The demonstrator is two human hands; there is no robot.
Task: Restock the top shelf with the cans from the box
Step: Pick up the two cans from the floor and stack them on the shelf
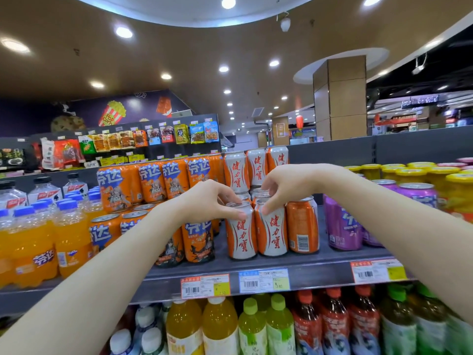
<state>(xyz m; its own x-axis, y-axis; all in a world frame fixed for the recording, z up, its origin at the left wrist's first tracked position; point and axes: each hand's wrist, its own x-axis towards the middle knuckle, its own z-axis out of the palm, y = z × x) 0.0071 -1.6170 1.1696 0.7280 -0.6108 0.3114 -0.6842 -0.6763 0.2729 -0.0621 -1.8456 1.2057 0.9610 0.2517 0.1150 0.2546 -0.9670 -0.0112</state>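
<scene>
Now, take the blue price tag [263, 280] on the front edge of the top shelf [320, 262] as your mark. Far left of it stand orange soda bottles [33, 247], then cartoon-print orange cans [198, 239], partly covered by your left forearm. Just up and left of the tag, your left hand [212, 201] pinches the left can [240, 231] at its rim, thumb on the side and fingers curled over the top. Straight above the tag, your right hand [286, 185] pinches the right can [272, 230] the same way. Both cans stand upright, touching, with a bare strip of shelf between them and the tag. Your hands hide most of the row behind; stacked cans [235, 170] of the same kind rise above it. Up and right of the tag, a barcode-facing can [302, 226] touches the right can, with only a narrow gap before the purple cans [343, 226]. Below the tag, bottles [220, 326] are cut off by the frame.
</scene>
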